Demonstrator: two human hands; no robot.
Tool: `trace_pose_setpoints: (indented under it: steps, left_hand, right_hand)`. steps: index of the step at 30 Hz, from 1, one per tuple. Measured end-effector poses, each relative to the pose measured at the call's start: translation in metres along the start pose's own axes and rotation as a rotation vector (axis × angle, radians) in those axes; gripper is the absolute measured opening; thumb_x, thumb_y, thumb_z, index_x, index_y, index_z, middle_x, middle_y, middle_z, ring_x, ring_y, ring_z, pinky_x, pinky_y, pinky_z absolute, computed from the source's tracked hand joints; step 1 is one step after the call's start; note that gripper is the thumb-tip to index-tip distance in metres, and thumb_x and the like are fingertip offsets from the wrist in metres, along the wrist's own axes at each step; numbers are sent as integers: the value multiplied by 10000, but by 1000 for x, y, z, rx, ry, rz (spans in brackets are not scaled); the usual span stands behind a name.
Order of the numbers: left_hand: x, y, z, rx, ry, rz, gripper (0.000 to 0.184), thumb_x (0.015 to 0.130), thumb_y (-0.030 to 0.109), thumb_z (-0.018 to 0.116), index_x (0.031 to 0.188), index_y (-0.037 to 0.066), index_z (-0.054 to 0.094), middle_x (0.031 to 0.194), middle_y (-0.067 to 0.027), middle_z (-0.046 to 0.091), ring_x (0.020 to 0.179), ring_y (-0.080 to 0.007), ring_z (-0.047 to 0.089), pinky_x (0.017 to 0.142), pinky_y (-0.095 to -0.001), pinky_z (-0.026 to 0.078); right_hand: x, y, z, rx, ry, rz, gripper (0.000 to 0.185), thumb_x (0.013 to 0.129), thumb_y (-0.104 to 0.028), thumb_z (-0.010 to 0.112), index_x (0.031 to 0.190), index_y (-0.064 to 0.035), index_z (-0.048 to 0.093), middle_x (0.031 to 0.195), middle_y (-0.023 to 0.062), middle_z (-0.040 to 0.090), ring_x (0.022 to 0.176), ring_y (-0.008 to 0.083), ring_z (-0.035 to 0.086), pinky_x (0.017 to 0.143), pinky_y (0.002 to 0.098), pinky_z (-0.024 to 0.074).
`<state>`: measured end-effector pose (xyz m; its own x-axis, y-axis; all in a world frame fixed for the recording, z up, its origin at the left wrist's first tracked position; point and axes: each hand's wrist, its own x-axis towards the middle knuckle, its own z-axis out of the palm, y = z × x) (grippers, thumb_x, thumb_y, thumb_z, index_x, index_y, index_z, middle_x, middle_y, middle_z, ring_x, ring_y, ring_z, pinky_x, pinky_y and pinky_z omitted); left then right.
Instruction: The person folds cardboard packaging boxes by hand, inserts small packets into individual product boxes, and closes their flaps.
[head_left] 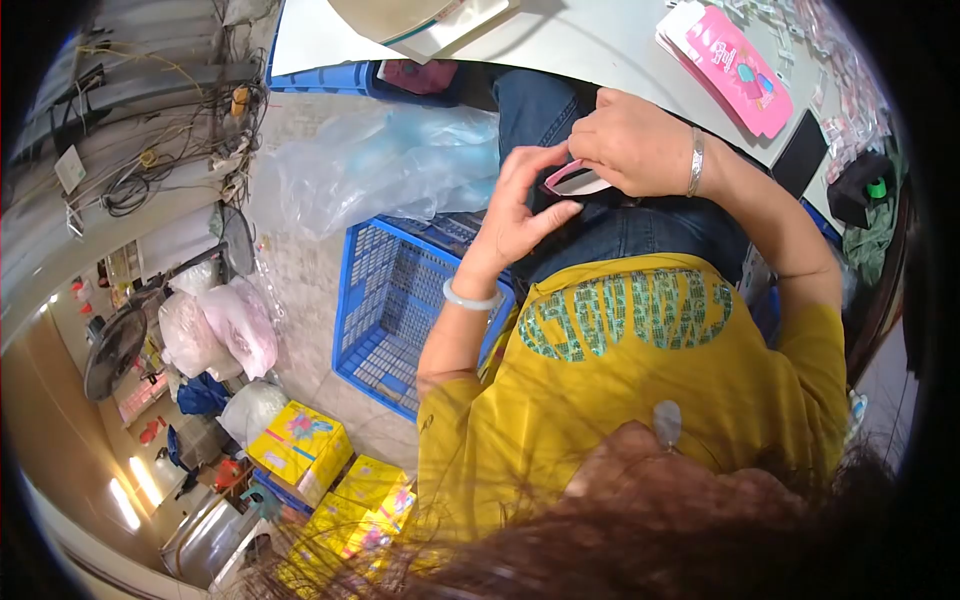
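Observation:
My left hand [520,212], with a pale bangle at the wrist, is closed around one side of a small pink carton [556,179]. The carton is held above my lap, and its end facing me shows a dark opening with a whitish flap or edge. From the other side my right hand [632,143], wearing a silver bracelet, grips the same carton with bent fingers. Those fingers hide much of the carton, so its contents cannot be made out. Beyond my right hand, printed pink cartons [735,75] lie in a stack on the white table.
A blue plastic crate [345,330] stands on the floor at my left, with a clear plastic bag [340,180] beyond it. Yellow boxes [300,445] sit further back. A dark flat object [801,155] lies at the table edge, near many small packets [800,40].

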<state>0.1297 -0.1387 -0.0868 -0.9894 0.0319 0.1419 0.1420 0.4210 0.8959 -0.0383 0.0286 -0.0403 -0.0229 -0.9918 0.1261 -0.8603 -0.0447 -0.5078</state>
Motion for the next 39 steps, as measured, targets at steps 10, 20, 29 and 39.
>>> trace_pose_setpoints:
  steps: [10,20,29,39]
  left_hand:
    - [-17,1,29,336,381,197,543,677,65,861,1132,70,564,1032,-125,660,927,-268,657,828,-349,515]
    - [-12,13,2,62,269,-10,205,713,71,830,841,77,669,1082,-94,469,1025,-245,574,892,-362,476]
    - [-23,13,10,228,340,-13,300,728,230,845,854,42,647,1003,-90,485,869,-198,553,742,-296,484]
    - [-29,15,27,61,378,-53,271,760,150,827,786,20,591,926,-80,498,601,-100,496,515,-229,430]
  right_hand:
    - [-3,-3,15,198,78,264,115,800,-146,625,726,-64,594,678,118,625,657,346,606,642,432,471]
    - [0,5,18,312,104,163,136,822,-187,646,800,-58,607,726,123,606,699,327,619,642,418,476]
    - [3,1,35,393,159,226,163,839,-192,649,807,-35,621,785,121,599,736,330,609,668,403,479]
    - [-4,-8,41,620,135,241,164,839,-175,677,820,-17,637,804,82,564,702,235,566,631,335,443]
